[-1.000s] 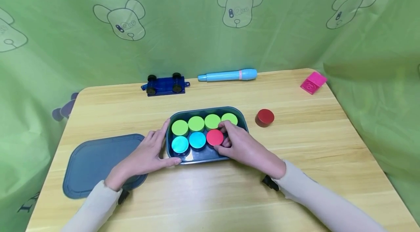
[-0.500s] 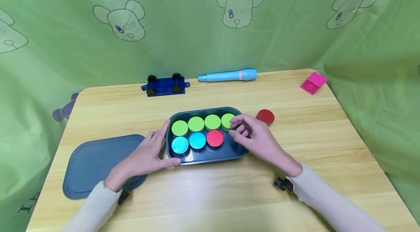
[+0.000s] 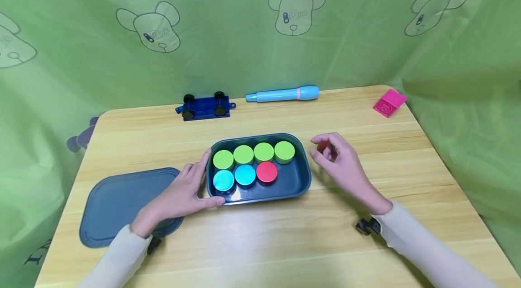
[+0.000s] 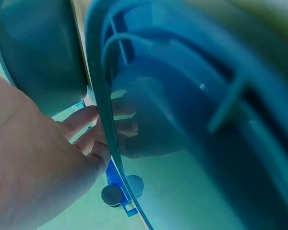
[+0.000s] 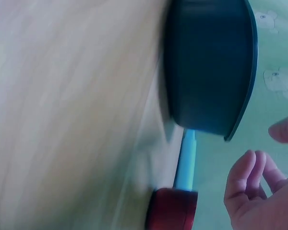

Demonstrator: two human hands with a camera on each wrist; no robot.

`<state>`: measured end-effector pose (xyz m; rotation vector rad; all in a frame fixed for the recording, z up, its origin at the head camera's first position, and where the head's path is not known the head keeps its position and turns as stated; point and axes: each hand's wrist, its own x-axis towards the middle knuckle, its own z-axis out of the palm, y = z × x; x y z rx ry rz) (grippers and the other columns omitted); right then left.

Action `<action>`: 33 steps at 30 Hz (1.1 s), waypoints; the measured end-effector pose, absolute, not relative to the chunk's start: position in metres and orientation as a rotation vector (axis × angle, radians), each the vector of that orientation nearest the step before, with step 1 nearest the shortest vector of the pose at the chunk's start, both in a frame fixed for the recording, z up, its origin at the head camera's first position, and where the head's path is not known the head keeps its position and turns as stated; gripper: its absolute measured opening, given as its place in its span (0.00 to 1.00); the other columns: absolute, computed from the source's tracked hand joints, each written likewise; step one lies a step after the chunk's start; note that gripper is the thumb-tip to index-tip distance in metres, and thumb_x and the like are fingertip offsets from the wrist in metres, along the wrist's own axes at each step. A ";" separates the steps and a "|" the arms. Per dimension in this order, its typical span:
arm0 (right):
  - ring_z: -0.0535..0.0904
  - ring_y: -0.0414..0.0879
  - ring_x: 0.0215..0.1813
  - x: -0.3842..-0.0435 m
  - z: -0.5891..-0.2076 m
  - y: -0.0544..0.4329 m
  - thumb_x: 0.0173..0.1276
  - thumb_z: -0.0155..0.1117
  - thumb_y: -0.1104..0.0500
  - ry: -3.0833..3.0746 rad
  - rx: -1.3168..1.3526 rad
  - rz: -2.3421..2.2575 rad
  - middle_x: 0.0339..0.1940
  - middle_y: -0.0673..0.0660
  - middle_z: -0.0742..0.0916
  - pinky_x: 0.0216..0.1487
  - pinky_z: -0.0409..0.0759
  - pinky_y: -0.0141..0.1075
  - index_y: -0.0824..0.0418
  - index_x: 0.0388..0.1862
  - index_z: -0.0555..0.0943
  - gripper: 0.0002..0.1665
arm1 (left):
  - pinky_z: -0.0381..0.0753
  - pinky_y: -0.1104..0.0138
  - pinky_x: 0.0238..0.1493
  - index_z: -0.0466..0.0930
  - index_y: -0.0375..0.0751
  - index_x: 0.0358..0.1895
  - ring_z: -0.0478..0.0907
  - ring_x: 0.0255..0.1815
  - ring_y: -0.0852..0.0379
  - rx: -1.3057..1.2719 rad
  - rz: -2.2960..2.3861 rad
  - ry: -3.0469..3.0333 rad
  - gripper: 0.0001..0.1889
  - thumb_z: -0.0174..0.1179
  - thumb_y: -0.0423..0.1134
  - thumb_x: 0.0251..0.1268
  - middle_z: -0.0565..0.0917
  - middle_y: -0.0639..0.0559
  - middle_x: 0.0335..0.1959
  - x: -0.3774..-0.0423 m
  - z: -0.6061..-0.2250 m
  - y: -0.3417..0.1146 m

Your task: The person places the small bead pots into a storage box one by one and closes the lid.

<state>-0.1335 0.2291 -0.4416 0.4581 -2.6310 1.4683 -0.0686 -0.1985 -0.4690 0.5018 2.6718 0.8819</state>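
Note:
A dark blue-grey tray [image 3: 293, 185] holds a back row of several green-topped round blocks [image 3: 243, 154]. In its front row stand two blue-topped blocks [image 3: 245, 175] and one red-topped block [image 3: 267, 172]. My left hand [image 3: 183, 193] rests against the tray's left end, fingers and thumb spread along the rim. Another red block [image 5: 173, 210] stands on the table right of the tray, mostly hidden behind my right hand [image 3: 342, 161] in the head view. The right hand hovers above that block, fingers loosely bent; in the right wrist view a gap shows between them.
A matching dark lid [image 3: 126, 202] lies at the left, partly under the left forearm. Along the back edge are a blue wheeled toy chassis [image 3: 205, 106] and a light blue microphone-shaped stick [image 3: 282, 94]. A pink block [image 3: 389, 102] sits at the back right corner.
My right hand has let go of the red-topped block in the tray's front row and moved right, over the other red block. My left hand has stayed at the tray.

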 end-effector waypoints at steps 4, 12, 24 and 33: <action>0.75 0.50 0.38 -0.137 -0.443 0.242 0.79 0.71 0.62 -2.648 0.367 1.478 0.44 0.59 0.81 0.36 0.75 0.27 0.65 0.64 0.84 0.18 | 0.76 0.34 0.64 0.26 0.61 0.91 0.65 0.74 0.37 0.502 0.885 2.673 0.68 0.69 0.74 0.65 0.65 0.39 0.84 -0.069 -0.469 -0.198; 0.75 0.49 0.36 -0.142 -0.453 0.264 0.81 0.71 0.48 -2.755 0.147 1.435 0.41 0.62 0.80 0.30 0.74 0.31 0.61 0.75 0.78 0.31 | 0.75 0.33 0.64 0.26 0.61 0.91 0.64 0.75 0.37 0.503 0.892 2.667 0.68 0.69 0.74 0.65 0.64 0.39 0.84 -0.069 -0.468 -0.196; 0.77 0.55 0.45 -0.157 -0.468 0.282 0.75 0.78 0.48 -2.975 0.142 1.405 0.68 0.70 0.79 0.40 0.76 0.29 0.70 0.82 0.66 0.49 | 0.77 0.35 0.62 0.25 0.58 0.91 0.65 0.73 0.39 0.500 0.858 2.666 0.68 0.68 0.75 0.65 0.65 0.39 0.84 -0.069 -0.468 -0.199; 0.76 0.55 0.45 -0.159 -0.470 0.283 0.75 0.77 0.54 -2.962 0.155 1.428 0.65 0.69 0.81 0.43 0.76 0.30 0.70 0.78 0.71 0.41 | 0.78 0.36 0.61 0.26 0.56 0.91 0.66 0.72 0.39 0.505 0.869 2.665 0.68 0.69 0.74 0.66 0.64 0.39 0.84 -0.069 -0.467 -0.199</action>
